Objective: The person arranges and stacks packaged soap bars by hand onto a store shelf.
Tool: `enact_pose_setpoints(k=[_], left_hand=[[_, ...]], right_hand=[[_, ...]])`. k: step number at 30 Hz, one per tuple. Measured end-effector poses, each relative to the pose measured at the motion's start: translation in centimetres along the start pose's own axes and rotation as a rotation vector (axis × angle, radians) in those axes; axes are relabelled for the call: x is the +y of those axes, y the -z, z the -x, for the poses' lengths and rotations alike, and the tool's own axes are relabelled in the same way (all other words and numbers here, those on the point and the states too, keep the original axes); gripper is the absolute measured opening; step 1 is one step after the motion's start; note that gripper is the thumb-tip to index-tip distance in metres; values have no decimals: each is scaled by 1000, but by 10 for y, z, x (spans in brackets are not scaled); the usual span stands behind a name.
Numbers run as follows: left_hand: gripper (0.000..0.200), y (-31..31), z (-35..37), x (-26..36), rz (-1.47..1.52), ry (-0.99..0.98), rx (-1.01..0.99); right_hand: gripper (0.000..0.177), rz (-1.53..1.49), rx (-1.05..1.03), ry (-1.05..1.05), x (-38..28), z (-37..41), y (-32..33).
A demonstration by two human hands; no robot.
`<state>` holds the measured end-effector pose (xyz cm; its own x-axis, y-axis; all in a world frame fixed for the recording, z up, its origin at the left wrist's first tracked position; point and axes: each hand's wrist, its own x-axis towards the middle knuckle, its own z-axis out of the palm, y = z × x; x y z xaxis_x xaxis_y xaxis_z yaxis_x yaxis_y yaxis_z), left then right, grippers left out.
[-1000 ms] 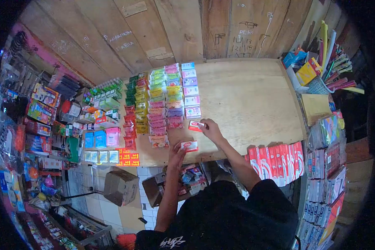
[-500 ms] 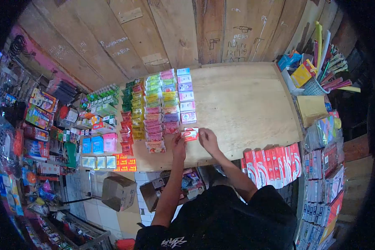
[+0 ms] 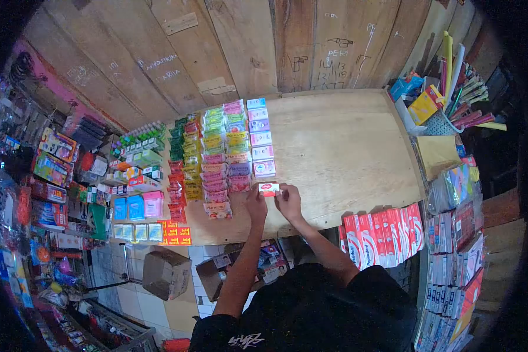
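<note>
A small red and white soap box (image 3: 268, 189) is held between both hands near the front of the wooden table, its label facing up. My left hand (image 3: 256, 202) grips its left end with closed fingers. On the opposite end, my right hand (image 3: 288, 203) is closed on the box too. Just beyond it, a column of pastel soap boxes (image 3: 262, 139) runs toward the wall. Left of that, wrapped Harmony soap bars (image 3: 217, 210) lie in rows, the nearest ones close to my left hand.
Red and white Pepsodent boxes (image 3: 382, 234) line the front right table edge. Green bottles (image 3: 141, 139) and small cartons (image 3: 145, 183) stand at the left. A basket (image 3: 442, 125) of stationery sits at the back right. Below the table are open cardboard boxes (image 3: 165, 273).
The soap box has been turned level and lies straighter between the hands. My right hand has moved slightly left and down, my left hand slightly right.
</note>
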<state>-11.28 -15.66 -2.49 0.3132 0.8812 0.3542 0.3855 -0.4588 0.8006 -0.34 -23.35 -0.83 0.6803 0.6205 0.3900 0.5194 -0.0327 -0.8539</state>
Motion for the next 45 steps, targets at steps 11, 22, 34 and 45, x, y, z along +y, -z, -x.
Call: enact_pose_setpoints(k=[11, 22, 34, 45], left_hand=[[33, 0, -4, -8, 116, 188, -54], [21, 7, -6, -6, 107, 139, -28], [26, 6, -8, -4, 69, 131, -17], [24, 9, -14, 1, 179, 242, -69]], right_hand=[[12, -410, -118, -460, 7, 8, -17], [19, -240, -32, -336, 8, 8, -24], [24, -100, 79, -264, -9, 10, -24], [29, -158, 109, -293, 17, 14, -41]])
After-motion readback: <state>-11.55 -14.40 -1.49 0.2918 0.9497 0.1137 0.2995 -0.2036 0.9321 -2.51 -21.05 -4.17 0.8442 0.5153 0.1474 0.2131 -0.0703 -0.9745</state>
